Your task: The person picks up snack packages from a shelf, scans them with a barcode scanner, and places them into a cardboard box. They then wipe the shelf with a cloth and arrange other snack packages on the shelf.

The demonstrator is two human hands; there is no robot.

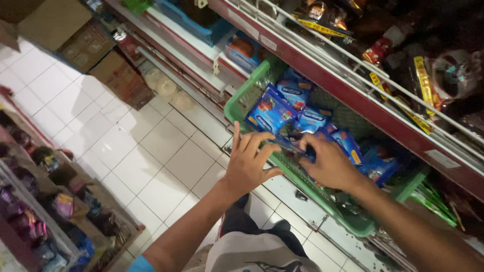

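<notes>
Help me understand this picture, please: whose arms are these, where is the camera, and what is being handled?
There is no machine here. A camera worn on a person's head looks down, so both bare arms are that person's own. The left hand and the right hand meet over a green plastic basket that sits beside a store shelf with a red edge. Together they hold a blue snack packet at the basket's rim; which fingers actually pinch it is hard to tell. More blue packets fill the basket. Darker wrapped goods lie on the shelf above, and white floor tiles show below.
</notes>
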